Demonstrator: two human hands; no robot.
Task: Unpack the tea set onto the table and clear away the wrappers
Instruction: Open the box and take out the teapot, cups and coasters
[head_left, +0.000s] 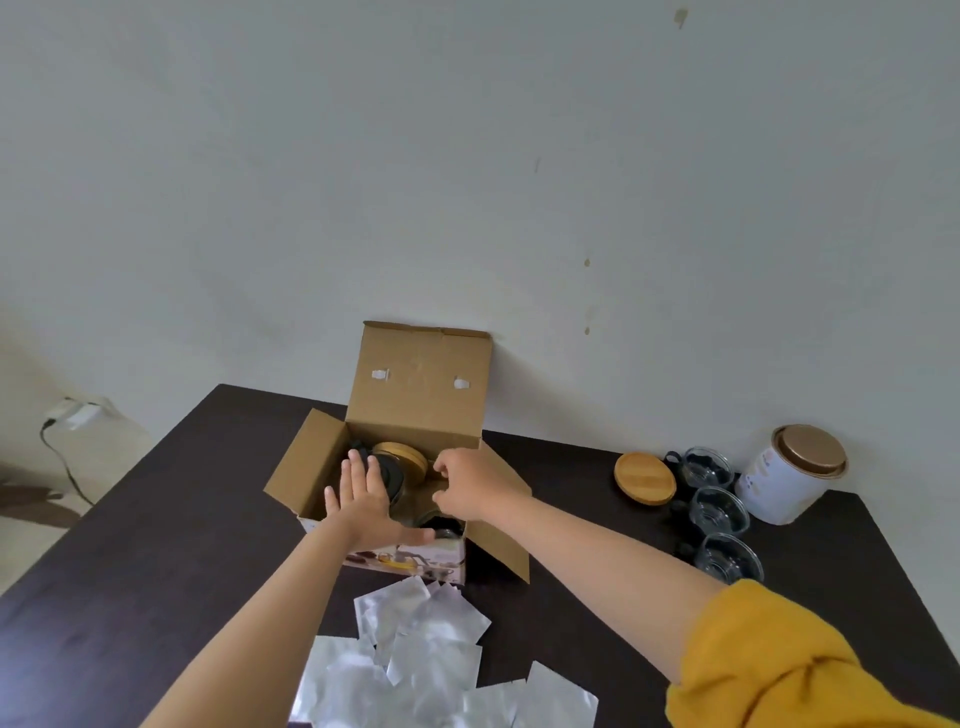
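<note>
An open cardboard box (421, 395) stands on the dark table (171, 519), its lid flap upright against the wall. Inside lies a glass teapot with a bamboo lid (402, 456) and a dark glass piece (441, 522) near the front. My left hand (366, 501) reaches flat over the box's front left, fingers straight above the teapot. My right hand (465, 491) hovers over the box's right side with fingers curled; what it holds, if anything, is hidden. Several crumpled translucent wrappers (431, 654) lie in front of the box.
To the right stand three glass cups (719, 512) with dark handles in a row, a round bamboo coaster (644, 478) and a white tin with a gold lid (795, 473). A cable and plug (67, 421) lie on the floor at the left.
</note>
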